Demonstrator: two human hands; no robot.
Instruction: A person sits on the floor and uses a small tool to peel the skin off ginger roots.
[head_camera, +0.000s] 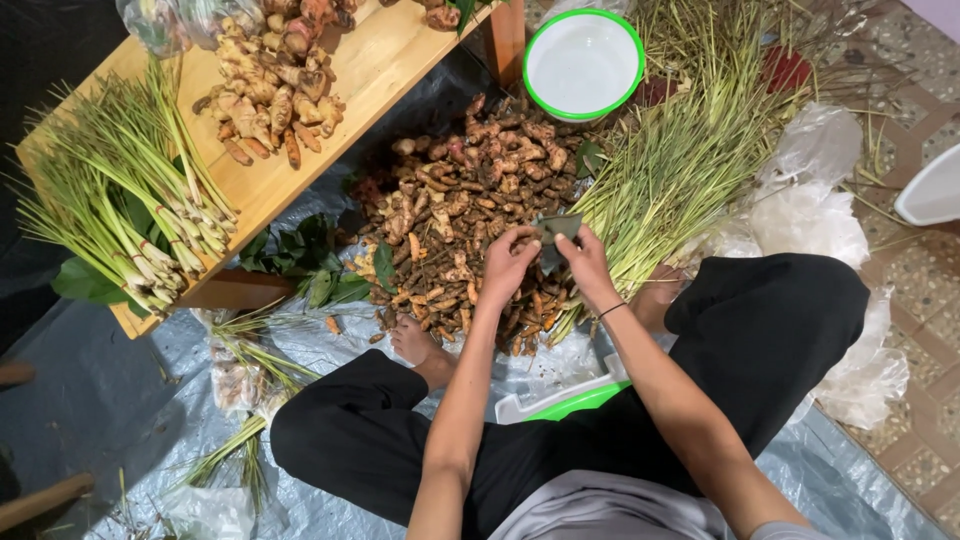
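Observation:
I sit cross-legged on the floor in black trousers. Both hands are raised over a heap of brown turmeric roots (455, 200). My left hand (507, 262) and my right hand (586, 262) pinch the two sides of a dark green leaf (556, 236) held between them. A thin band circles my right wrist. My bare left foot (415, 342) rests at the heap's near edge.
A low wooden table (370, 70) at the left carries lemongrass stalks (130, 195) and ginger roots (270, 85). A white bowl with a green rim (583, 62) stands behind the heap. More lemongrass (680, 160) lies to the right, beside clear plastic bags (815, 220). Green leaves (305, 260) lie on the grey tarp.

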